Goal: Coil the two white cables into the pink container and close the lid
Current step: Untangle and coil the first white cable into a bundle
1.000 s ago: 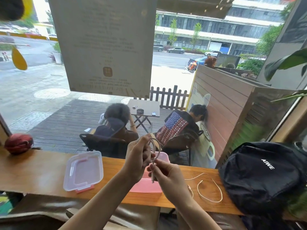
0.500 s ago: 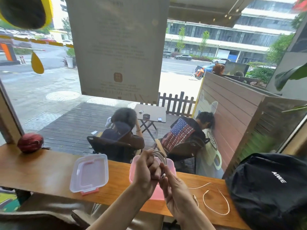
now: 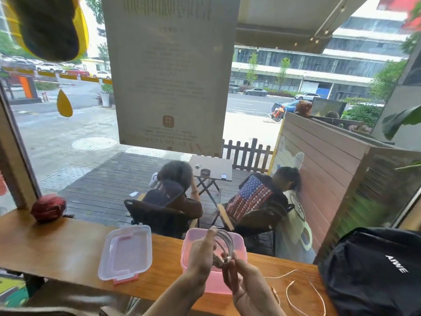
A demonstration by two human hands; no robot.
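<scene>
The open pink container [image 3: 239,245] sits on the wooden counter in front of me. Just above it my left hand [image 3: 201,256] grips a coiled white cable [image 3: 226,241], its loops standing upright over the container. My right hand [image 3: 243,281] pinches the cable's plug end at the coil's lower right. The clear lid [image 3: 126,252] with pink clasps lies flat on the counter to the container's left. A second white cable [image 3: 293,290] lies loose and uncoiled on the counter to the right.
A black backpack [image 3: 376,270] fills the counter's right end, close to the loose cable. A red round object [image 3: 47,207] sits at the far left by the window frame. Glass runs along the counter's far edge [image 3: 68,221].
Both hands have come down with the coil, from raised above the counter to just over the pink container. The cable now sits in tighter, complete loops.
</scene>
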